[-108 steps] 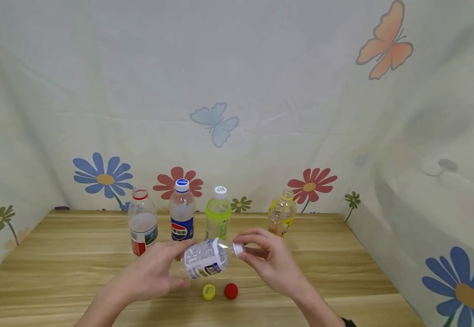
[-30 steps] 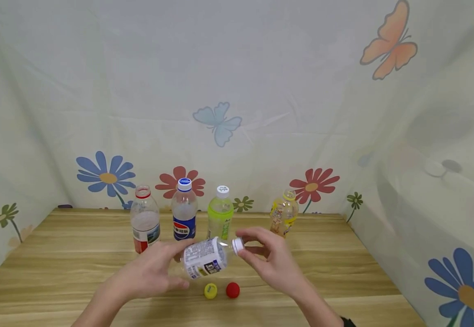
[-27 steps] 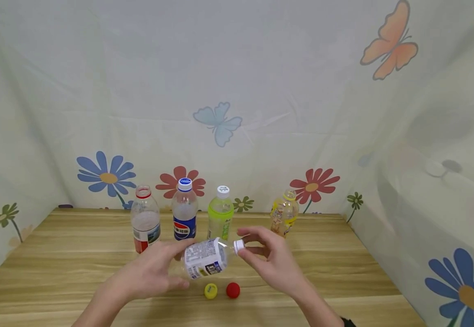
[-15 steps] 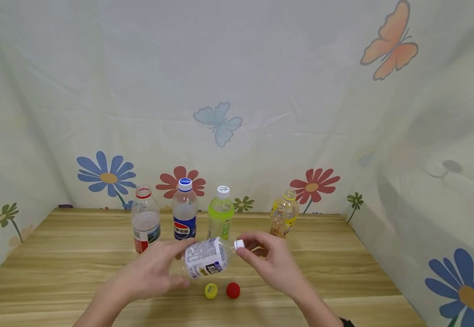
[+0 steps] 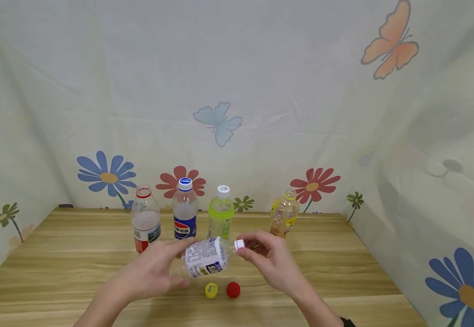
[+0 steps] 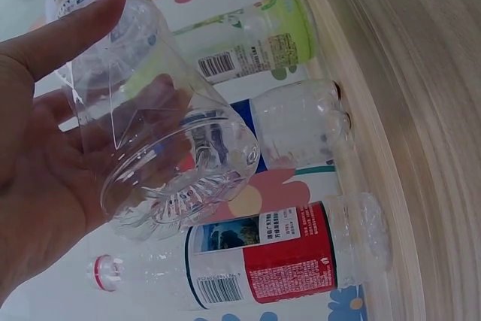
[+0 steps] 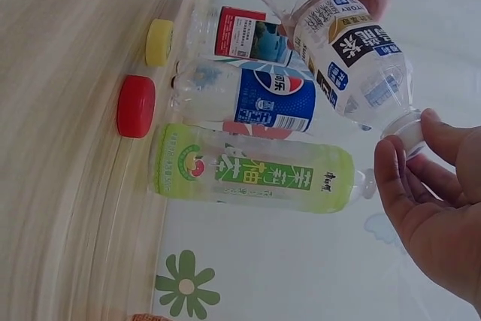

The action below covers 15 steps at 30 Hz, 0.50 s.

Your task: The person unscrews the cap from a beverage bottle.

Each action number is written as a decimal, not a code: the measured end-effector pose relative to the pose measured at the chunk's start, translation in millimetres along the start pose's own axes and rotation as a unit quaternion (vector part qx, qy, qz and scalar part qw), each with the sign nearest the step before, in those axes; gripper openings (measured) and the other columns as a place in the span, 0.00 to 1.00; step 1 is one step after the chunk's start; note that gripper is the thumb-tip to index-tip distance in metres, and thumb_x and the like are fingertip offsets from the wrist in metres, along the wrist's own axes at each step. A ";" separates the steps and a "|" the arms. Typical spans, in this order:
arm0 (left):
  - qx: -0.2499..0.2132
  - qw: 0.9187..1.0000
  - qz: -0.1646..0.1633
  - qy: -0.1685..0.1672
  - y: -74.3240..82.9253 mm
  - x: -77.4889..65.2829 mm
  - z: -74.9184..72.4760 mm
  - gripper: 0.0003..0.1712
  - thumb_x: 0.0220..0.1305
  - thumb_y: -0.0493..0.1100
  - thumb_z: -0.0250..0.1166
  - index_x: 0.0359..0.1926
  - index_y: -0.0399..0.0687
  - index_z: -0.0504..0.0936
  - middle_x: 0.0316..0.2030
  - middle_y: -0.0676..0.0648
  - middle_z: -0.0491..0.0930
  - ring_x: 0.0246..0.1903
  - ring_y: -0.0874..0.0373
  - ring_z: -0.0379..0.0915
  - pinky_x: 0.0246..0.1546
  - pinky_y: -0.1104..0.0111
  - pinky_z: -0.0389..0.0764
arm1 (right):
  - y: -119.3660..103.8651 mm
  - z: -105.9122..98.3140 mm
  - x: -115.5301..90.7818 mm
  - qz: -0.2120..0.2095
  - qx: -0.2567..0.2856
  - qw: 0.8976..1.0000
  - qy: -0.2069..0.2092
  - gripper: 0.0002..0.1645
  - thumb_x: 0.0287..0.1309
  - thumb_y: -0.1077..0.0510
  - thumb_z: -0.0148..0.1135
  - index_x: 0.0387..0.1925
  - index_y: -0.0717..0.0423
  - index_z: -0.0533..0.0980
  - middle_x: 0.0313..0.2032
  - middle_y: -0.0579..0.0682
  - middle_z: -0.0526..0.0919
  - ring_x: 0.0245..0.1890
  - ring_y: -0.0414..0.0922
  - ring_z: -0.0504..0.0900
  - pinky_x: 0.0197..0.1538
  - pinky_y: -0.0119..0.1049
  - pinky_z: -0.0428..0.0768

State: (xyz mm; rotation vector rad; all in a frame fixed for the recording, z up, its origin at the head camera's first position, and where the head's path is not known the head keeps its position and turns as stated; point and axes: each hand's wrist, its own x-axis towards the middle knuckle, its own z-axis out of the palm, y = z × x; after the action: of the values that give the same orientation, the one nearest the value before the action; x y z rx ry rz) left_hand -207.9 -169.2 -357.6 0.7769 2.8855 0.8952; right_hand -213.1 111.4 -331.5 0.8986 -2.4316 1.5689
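Clear bottle [image 5: 205, 258] tilts in left fingers [image 6: 75, 31], right fingers [image 7: 392, 182] pinching white cap [image 5: 239, 245].

Tea and cola in Chinese characters

The held bottle [image 7: 349, 54] reads 茶 and, in part, "TORY". On the blue-labelled bottle [image 7: 244, 98] stands 可乐; on the green bottle [image 7: 255, 173], 茉莉 and 柚茶. The red-labelled bottle [image 6: 259, 253] carries a barcode [image 6: 219, 289] and tiny print.
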 end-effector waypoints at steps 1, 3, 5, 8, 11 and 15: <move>-0.001 1.000 -0.001 0.000 0.0 0.0 -0.2 0.45 0.49 0.48 0.79 0.67 0.51 0.70 0.52 0.58 0.76 0.47 0.60 0.74 0.47 0.64 0.77 | 0.6 0.1 0.1 -0.002 0.001 1.000 0.000 0.10 0.58 0.69 0.66 0.43 0.64 0.80 0.35 0.49 0.81 0.34 0.46 0.80 0.37 0.34 0.81; 0.000 1.000 0.000 0.000 -0.1 -0.2 -0.4 0.45 0.48 0.48 0.79 0.67 0.50 0.70 0.52 0.58 0.76 0.47 0.61 0.74 0.46 0.65 0.77 | 1.1 0.0 0.2 -0.009 0.001 1.000 -0.001 0.10 0.58 0.70 0.66 0.43 0.64 0.80 0.36 0.50 0.82 0.34 0.46 0.80 0.37 0.34 0.81; 0.001 1.000 0.002 0.001 -0.3 -0.2 -0.5 0.45 0.48 0.48 0.79 0.67 0.50 0.70 0.52 0.58 0.76 0.46 0.61 0.74 0.46 0.66 0.77 | 1.7 0.2 0.3 -0.019 0.001 1.000 0.000 0.10 0.58 0.71 0.66 0.43 0.65 0.80 0.36 0.51 0.82 0.35 0.46 0.80 0.37 0.34 0.81; -0.001 1.000 0.006 0.000 -0.7 -0.4 -0.8 0.45 0.48 0.48 0.79 0.67 0.50 0.71 0.51 0.59 0.76 0.45 0.62 0.74 0.44 0.68 0.77 | 3.2 0.7 0.6 -0.045 0.000 0.999 -0.002 0.11 0.57 0.72 0.66 0.42 0.66 0.80 0.37 0.52 0.82 0.35 0.47 0.80 0.37 0.36 0.82; -0.007 1.000 0.006 -0.004 -1.2 -0.7 -1.2 0.46 0.48 0.49 0.79 0.67 0.50 0.70 0.50 0.59 0.76 0.45 0.61 0.73 0.43 0.69 0.76 | 5.2 1.0 1.0 -0.071 0.001 0.997 -0.007 0.11 0.57 0.73 0.66 0.43 0.66 0.79 0.38 0.53 0.82 0.36 0.48 0.81 0.38 0.37 0.82; -0.014 1.000 0.001 -0.014 -1.8 -1.1 -2.0 0.47 0.47 0.50 0.80 0.68 0.51 0.70 0.50 0.60 0.76 0.44 0.61 0.73 0.43 0.70 0.76 | 7.5 0.7 1.3 -0.089 0.008 0.996 -0.019 0.12 0.56 0.74 0.65 0.43 0.67 0.79 0.40 0.54 0.82 0.38 0.52 0.82 0.40 0.37 0.82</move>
State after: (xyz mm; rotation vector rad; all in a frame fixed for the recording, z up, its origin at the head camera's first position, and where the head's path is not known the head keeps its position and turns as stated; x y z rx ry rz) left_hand -208.0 -172.0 -357.0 0.7832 2.8424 0.9148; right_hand -218.0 112.4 -337.3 1.1226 -2.2944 1.5231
